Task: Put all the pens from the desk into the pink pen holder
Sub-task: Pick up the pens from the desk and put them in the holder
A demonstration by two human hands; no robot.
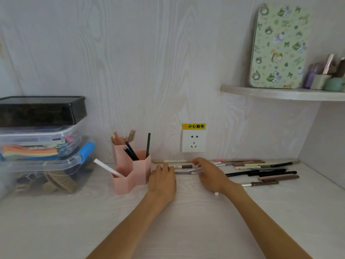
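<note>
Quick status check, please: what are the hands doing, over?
Left hand and right hand down among loose pens on desk, grip unclear. Pink plastic pen holder partly filled. Path clear.

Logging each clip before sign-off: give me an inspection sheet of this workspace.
Surface: pale wood-grain desk, mostly bare in front.
Job's things: pink pen holder already holds several pens; many loose pens lie along the back wall.
Clutter: stacked clear boxes at left, a black case on top.
Grips: left hand beside the holder, right hand over the pens; grasp unclear.
Cables: nothing seen; wall socket unused.
Surroundings: shelf with patterned tin.
</note>
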